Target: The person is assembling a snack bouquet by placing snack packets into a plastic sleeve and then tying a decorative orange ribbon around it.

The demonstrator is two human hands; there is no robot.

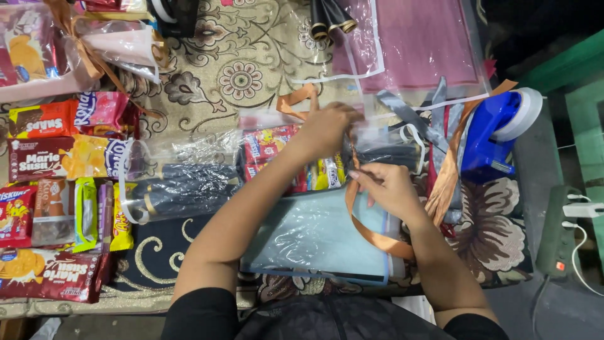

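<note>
My left hand (328, 129) pinches a copper-orange ribbon (371, 236) at the neck of a clear plastic-wrapped bundle of snack packets (270, 148). The ribbon's free end loops up beyond the hand and its long tail curls down over a pale blue sheet (314, 239) under clear film. My right hand (389, 187) grips the same ribbon just below and right of the left hand. Both forearms cross over the blue sheet. Dark wrapping paper with gold edging (179, 189) lies inside the bundle to the left.
Several snack and biscuit packets (50, 189) lie in rows at the left on a patterned cloth (239, 69). A blue tape dispenser (497, 135) stands at the right, with grey ribbons (409, 116) beside it. A power strip (560, 233) sits far right. A finished wrapped bundle (75, 44) lies top left.
</note>
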